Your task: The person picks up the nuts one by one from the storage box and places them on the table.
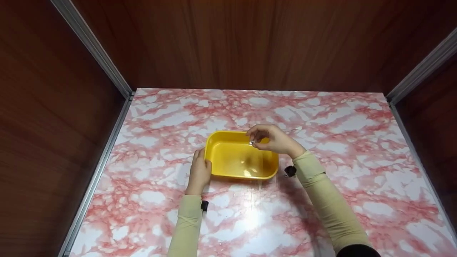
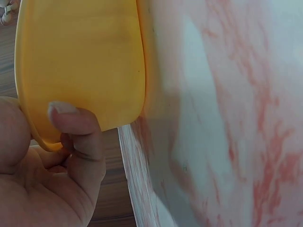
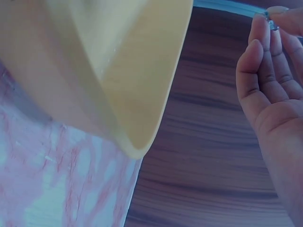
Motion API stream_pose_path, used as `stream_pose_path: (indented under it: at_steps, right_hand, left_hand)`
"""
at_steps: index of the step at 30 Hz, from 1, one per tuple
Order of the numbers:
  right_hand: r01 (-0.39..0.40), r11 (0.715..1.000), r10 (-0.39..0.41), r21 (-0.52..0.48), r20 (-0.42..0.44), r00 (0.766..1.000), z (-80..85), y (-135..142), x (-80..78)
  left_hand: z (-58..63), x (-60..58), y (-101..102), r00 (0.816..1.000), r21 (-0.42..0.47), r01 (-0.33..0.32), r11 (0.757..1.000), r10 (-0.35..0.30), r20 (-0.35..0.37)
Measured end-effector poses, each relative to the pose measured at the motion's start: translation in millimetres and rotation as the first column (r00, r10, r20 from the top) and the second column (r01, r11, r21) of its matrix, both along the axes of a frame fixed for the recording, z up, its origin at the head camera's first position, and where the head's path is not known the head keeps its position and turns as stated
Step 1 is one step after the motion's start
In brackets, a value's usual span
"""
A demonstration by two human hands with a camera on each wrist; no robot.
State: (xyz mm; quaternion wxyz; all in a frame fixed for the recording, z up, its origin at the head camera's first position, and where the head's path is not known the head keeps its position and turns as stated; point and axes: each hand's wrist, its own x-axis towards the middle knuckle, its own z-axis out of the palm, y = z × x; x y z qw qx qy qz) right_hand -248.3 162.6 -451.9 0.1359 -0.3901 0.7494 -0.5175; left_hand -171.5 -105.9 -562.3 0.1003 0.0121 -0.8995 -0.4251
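Observation:
A yellow plastic tub (image 1: 226, 155) stands on the table, with bright glints on its floor; I cannot tell if these are only reflections. My left hand (image 1: 200, 172) grips its left end, with fingers and thumb about the rim, as the left wrist view of the tub (image 2: 83, 56) also shows. Above the tub's far right part, my right hand (image 1: 272, 139) pinches a small shiny, clear or silvery piece (image 1: 252, 142) between thumb and fingertips. That piece (image 3: 271, 22) is too small in the right wrist view to tell its kind.
The table top (image 1: 160, 150) has a red and white marbled pattern. Brown wood-grain panels (image 1: 250, 43) enclose it at the back and both sides, with grey metal strips (image 1: 103, 53) at the corners. A black wrist device (image 1: 290, 171) hangs under the right sleeve.

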Motion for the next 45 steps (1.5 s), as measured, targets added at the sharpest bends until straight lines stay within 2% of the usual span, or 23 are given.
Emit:
stream_pose_path:
  at_steps: [15, 24, 36, 45]
  right_hand:
    - [0.047, 0.999, -0.047, -0.012, 0.037, 0.998, -7.2, 17.1, 0.0]
    - [0.071, 0.997, -0.071, -0.004, 0.014, 0.997, -3.4, 27.9, 4.8]
    - [0.123, 0.992, -0.124, 0.028, 0.028, 0.992, -3.3, 44.0, 10.4]
    - [0.129, 0.991, -0.129, 0.037, -0.008, 0.992, -5.4, 56.0, 14.9]
  left_hand:
    - [-0.7, -0.1, -0.1, 1.000, -0.001, 0.002, 1.000, -0.002, -0.009]
    - [-1.2, 0.6, -0.2, 0.998, -0.003, 0.011, 1.000, -0.011, -0.054]
    - [-1.2, 0.2, -0.6, 1.000, 0.015, 0.008, 1.000, -0.008, -0.025]
    - [-0.4, 0.9, 0.3, 1.000, 0.016, 0.009, 1.000, -0.009, -0.026]
